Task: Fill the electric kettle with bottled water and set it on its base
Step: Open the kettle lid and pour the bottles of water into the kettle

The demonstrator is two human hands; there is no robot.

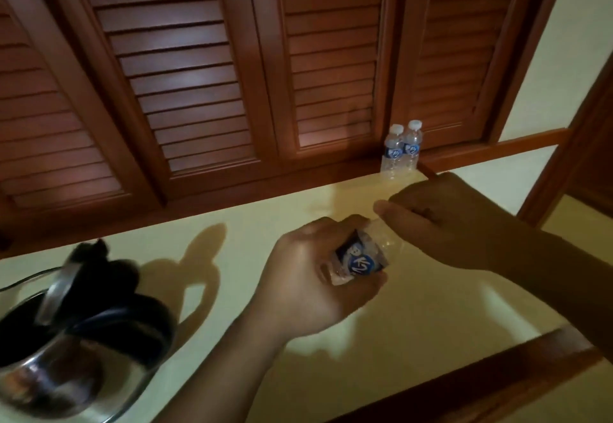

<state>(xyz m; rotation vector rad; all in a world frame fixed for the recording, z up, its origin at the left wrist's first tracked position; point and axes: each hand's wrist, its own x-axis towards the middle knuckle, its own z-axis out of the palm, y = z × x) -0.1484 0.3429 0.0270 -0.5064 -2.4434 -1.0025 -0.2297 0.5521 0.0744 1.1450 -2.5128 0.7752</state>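
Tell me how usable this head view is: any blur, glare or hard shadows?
Head view: dim, warm light; the steel electric kettle with black lid is motion-smeared at lower left and throws a hard shadow on the pale yellow counter; glare patches sit on the brown louvred shutters; the two capped clear water bottles read fairly sharp; wide-angle tilt throughout.

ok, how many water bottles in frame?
3. Two capped clear plastic bottles with blue labels stand side by side at the counter's back edge, by the wooden shutters. A third is in the left hand, right hand at its neck.
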